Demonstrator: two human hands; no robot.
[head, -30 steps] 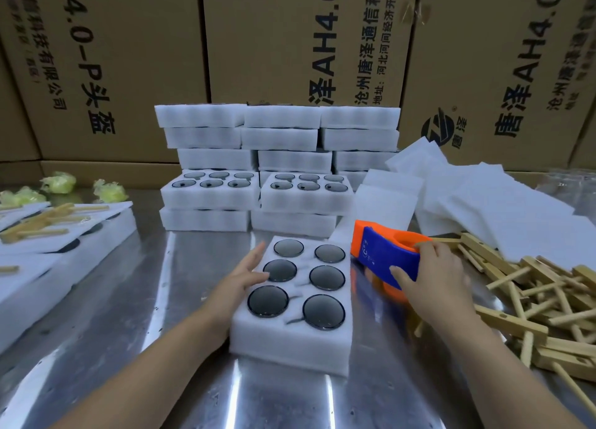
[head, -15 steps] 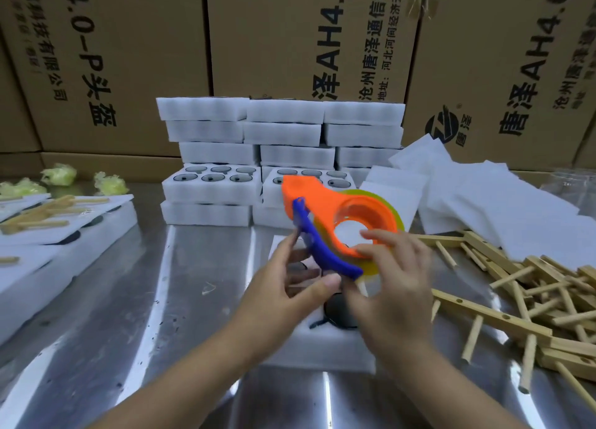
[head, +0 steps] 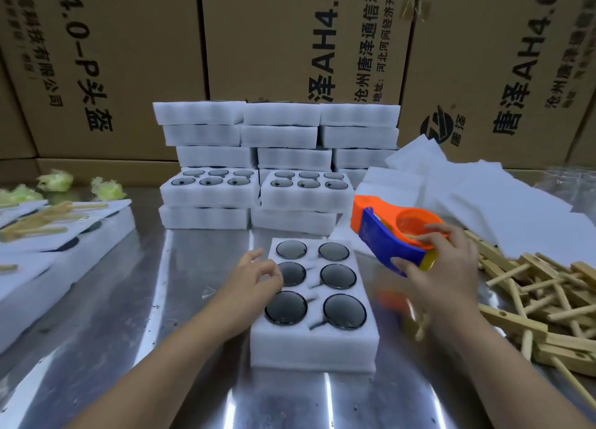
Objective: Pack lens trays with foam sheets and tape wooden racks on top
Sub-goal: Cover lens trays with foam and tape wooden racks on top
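The lens tray point(head: 314, 303) sits on the steel desk point(head: 106, 332) right in front of me, a white foam block with six dark round lenses in two columns of three, uncovered. My left hand point(head: 250, 283) rests at its left edge, over the middle-left lens, its grip released with the fingers loosely curled and nothing in them. My right hand point(head: 442, 267) is lifted just to the right of the tray, its grip closed around the tape dispenser point(head: 392, 232), an orange and blue one, with my thumb on the blue side and my fingers over the orange ring; its front end points toward the stacked trays. Under that hand an orange blur reflects off the desk. To my right, wooden racks point(head: 532, 286) lie in a loose heap of sticks and bars, and behind them foam sheets point(head: 496, 199) are spread in a white pile. Beyond the tray stands a stack of trays point(head: 277, 164), the two front ones open with lenses showing. At far left, packed trays point(head: 64, 251) carry wooden pieces on top, with yellow-green wads point(head: 54, 180) behind them. Cardboard boxes point(head: 290, 41) printed with black lettering form the back wall.
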